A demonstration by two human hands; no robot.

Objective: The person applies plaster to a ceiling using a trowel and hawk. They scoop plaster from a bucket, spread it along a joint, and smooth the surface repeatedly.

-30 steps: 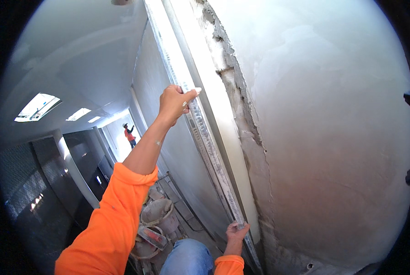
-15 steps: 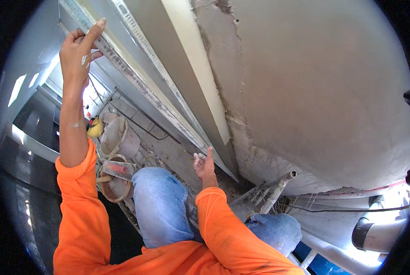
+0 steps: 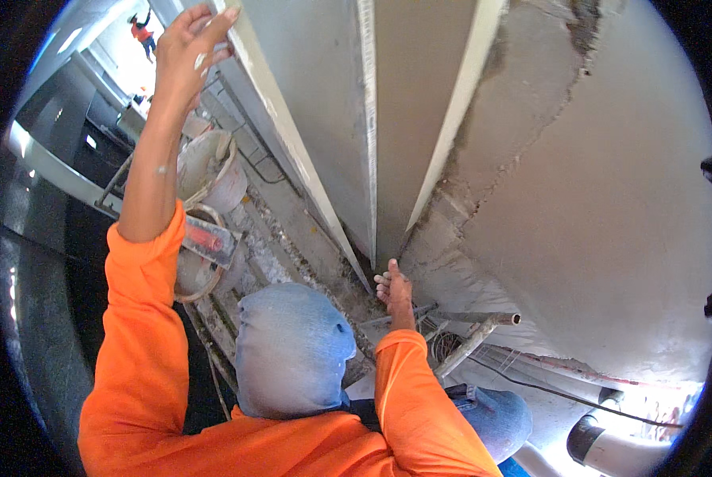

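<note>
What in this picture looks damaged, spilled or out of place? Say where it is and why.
The plaster edge on the wall, right of the long straightedge held by the left hand and right hand, is ragged and broken away. Mortar crumbs litter the plank beside the buckets.

Left hand [image 3: 187,49] grips long metal straightedge [image 3: 292,159] far up; right hand [image 3: 394,288] holds its near end against plastered wall [image 3: 594,207].
</note>
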